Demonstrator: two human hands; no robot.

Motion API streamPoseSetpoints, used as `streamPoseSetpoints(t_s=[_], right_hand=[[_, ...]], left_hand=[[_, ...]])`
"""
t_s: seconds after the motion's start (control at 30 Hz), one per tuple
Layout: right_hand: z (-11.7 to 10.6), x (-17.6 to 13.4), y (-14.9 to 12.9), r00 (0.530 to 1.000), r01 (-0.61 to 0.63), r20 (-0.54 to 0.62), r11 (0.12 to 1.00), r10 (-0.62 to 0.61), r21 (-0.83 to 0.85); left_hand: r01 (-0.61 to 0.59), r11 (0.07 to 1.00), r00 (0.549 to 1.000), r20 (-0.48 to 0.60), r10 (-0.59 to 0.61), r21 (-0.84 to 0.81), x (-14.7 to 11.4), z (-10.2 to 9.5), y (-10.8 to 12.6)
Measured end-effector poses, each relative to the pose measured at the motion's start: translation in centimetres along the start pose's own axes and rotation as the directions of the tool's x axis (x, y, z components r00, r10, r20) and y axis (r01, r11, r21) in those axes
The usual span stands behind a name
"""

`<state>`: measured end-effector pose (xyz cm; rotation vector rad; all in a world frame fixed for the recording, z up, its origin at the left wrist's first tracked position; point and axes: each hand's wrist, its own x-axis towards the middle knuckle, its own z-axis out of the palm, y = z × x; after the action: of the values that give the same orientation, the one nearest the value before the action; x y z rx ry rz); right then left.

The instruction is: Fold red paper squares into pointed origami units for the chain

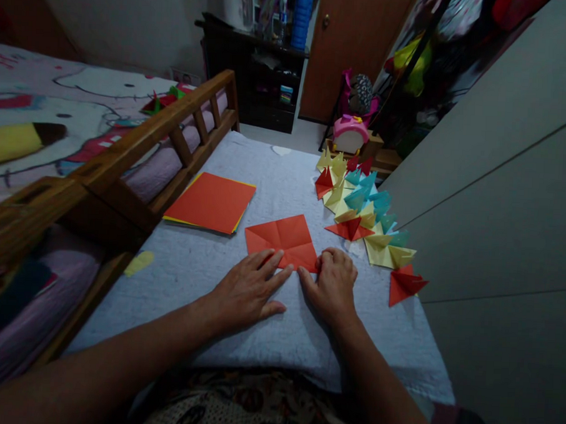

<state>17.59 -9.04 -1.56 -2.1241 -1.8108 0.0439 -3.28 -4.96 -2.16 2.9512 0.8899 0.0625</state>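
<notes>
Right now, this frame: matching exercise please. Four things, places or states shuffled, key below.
1. Creased red sheet
2. Paper stack
3. Folded paper figures
4. Wooden rail

A. Clustered along the right side of the cloth
B. Between the cloth and the patterned bedding
C. At the fingertips of the left hand and right hand
D. Lying flat, red on top, yellow showing at its edges

Pairs: 1-C, 2-D, 3-A, 4-B

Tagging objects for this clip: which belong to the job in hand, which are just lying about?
Job (likely):
creased red sheet
coloured paper stack
folded paper shapes

Lying about:
pink toy-like item
yellow bag-like item
blue cylinder on the dark cabinet
</notes>
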Motion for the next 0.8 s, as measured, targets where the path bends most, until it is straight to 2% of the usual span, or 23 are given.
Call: streamPoseSetpoints(t_s=[0.2, 0.57, 0.63, 0.7, 0.77, 0.8], right_hand=[[0.0, 0.0, 0.8, 1.0, -0.026, 0.011, 0.999, 0.026, -0.028], [-0.4, -0.2, 2.9, 0.998, -0.055, -0.037, 0.999, 0.055, -0.002], [-0.6, -0.4, 2.6, 0.996, 0.002, -0.087, 0.998, 0.004, 0.069], [-1.0, -0.8, 1.9, 0.986, 0.132, -0.123, 0.977, -0.112, 0.17], [-1.3, -1.3, 0.9, 0.955, 0.295, -0.1, 0.918, -0.278, 0.266], [-1.5, -1.5, 0.4, 0.948, 0.318, -0.107, 0.908, -0.3, 0.272]], left_hand=[[-0.001, 1.0, 1.0, -0.025, 0.001, -0.005, -0.1, 0.3, -0.1], [0.001, 1.0, 1.0, -0.005, -0.001, 0.01, -0.1, 0.0, 0.0], [0.003, 1.0, 1.0, -0.003, -0.003, 0.008, -0.1, 0.0, 0.0], [0.006, 1.0, 1.0, -0.008, -0.006, 0.005, -0.1, 0.0, 0.0], [0.008, 1.0, 1.0, -0.018, -0.008, 0.001, -0.1, 0.0, 0.0], [0.009, 1.0, 1.0, -0.023, -0.009, 0.0, -0.1, 0.0, 0.0]])
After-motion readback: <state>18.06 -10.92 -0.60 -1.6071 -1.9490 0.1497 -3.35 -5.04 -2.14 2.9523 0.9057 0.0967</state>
